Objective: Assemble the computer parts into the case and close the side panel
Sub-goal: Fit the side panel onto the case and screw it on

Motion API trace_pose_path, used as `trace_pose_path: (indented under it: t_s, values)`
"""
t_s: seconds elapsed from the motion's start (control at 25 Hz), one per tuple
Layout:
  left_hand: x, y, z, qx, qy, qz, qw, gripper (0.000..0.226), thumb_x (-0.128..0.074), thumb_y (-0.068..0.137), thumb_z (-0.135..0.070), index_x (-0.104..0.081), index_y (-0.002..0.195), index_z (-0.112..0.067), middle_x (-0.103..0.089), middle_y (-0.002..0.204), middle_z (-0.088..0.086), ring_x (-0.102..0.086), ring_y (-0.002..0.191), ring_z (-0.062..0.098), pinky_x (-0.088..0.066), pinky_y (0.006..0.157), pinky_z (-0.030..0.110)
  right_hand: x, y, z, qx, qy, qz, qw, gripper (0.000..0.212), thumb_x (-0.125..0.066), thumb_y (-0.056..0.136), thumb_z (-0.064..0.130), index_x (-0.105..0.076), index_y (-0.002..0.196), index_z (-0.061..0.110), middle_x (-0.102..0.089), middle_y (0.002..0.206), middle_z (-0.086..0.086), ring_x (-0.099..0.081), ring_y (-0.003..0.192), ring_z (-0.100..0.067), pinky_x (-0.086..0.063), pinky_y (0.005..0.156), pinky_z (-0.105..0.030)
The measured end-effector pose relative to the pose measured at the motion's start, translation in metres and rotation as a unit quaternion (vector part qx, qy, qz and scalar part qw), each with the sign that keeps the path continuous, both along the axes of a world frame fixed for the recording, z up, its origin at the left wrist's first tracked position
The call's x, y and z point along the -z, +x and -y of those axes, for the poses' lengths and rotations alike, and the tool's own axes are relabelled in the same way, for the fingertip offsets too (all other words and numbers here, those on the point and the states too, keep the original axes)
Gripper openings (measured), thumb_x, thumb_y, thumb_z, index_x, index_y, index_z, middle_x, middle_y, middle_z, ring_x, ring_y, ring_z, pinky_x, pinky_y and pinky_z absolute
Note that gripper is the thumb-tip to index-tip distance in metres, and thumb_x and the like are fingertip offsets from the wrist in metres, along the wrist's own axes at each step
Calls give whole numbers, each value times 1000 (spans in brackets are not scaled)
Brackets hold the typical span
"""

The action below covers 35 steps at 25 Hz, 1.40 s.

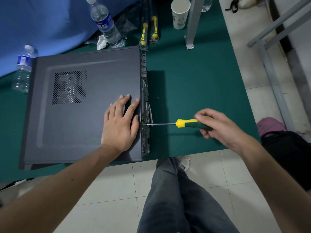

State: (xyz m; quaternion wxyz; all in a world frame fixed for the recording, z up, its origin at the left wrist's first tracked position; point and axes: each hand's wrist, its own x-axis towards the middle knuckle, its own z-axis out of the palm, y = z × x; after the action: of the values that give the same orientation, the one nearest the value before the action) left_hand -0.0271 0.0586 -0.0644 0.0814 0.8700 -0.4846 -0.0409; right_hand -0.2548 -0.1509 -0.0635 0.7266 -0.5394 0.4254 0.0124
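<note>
Two hands busy — our left hand (pixel 120 125) lies flat on the side panel (pixel 84 106), steadying the case on the surface (pixel 193 81); right hand (pixel 220 126) grips the screwdriver (pixel 185 123), tip at a rear-edge screw.

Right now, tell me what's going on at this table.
A person is fastening the side panel onto a computer case lying flat on the green table. The left hand presses flat on the panel near its rear edge. The right hand grips a yellow-and-green screwdriver, its tip set against the back of the case at the panel's edge. The panel is already on. A small loose screw lies on the table nearby.
</note>
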Motion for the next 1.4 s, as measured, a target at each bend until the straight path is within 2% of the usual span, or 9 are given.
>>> trace_pose_path:
  t_s: [0.12,0.28,0.48,0.6,0.8,1.0,1.12,1.28,1.4]
  values:
    - [1,1,0,1,0,0,1000,50,-33,99,-34,-42,147,-20,-37,150,11,-28,144,29,-23,117,47,-2,-6,5,26,-8,33,999,12,-74,83,12,-68,93,14,-59,68,-2,-54,56,-15,-48,51,-23]
    - [2,1,-1,1,0,1,1000,50,-33,99,-34,-42,147,-21,-37,150,11,-28,144,29,-23,117,48,-3,-4,10,-18,-50,-4,999,29,-80,67,40,-73,86,20,-53,58,-5,-46,47,-15,-40,42,-23]
    - [0,0,-1,0,1,-3,1000,50,-34,99,-34,-43,147,-20,-38,149,11,-29,143,28,-23,116,48,6,-6,20,77,-16,39,996,9,-78,79,23,-71,84,20,-61,71,-1,-55,56,-15,-50,52,-24]
    - [-1,0,0,1,0,-7,1000,49,-35,99,-34,-45,145,-20,-41,147,10,-31,142,29,-25,115,48,20,-5,20,208,64,6,976,17,-76,80,21,-66,90,12,-69,83,-9,-65,63,-18,-54,57,-25]
    - [-9,33,26,9,-17,-27,999,42,-40,94,-42,-52,129,-23,-47,125,6,-44,115,29,-31,95,42,34,43,-4,92,216,-27,972,17,-66,82,-4,-62,93,7,-67,81,-14,-70,72,-25,-55,71,-36]
    - [-1,80,81,-87,7,-35,996,50,-35,102,-42,-33,150,-28,-25,157,10,-17,147,28,-12,118,51,61,127,-9,32,-83,-146,985,16,-67,80,8,-56,74,18,-56,64,0,-52,46,-13,-44,45,-22]
    - [7,77,83,-95,-1,-12,995,54,-31,98,-46,-35,149,-29,-28,157,8,-17,147,27,-13,118,51,86,166,-7,24,-170,-180,968,20,-75,80,20,-56,71,20,-59,65,-1,-55,50,-18,-52,51,-30]
    - [9,81,83,-100,-12,-15,995,55,-34,95,-47,-38,147,-31,-32,155,6,-21,146,26,-17,116,51,109,189,-13,-27,-287,-246,925,38,-74,83,26,-44,61,18,-49,55,5,-44,48,-10,-26,43,-22]
    - [10,79,81,-99,-14,-17,995,54,-35,96,-47,-38,148,-31,-31,155,5,-20,146,25,-16,117,51,114,185,-14,-37,-302,-250,919,36,-70,88,26,-46,62,19,-49,57,5,-44,50,-10,-26,44,-23]
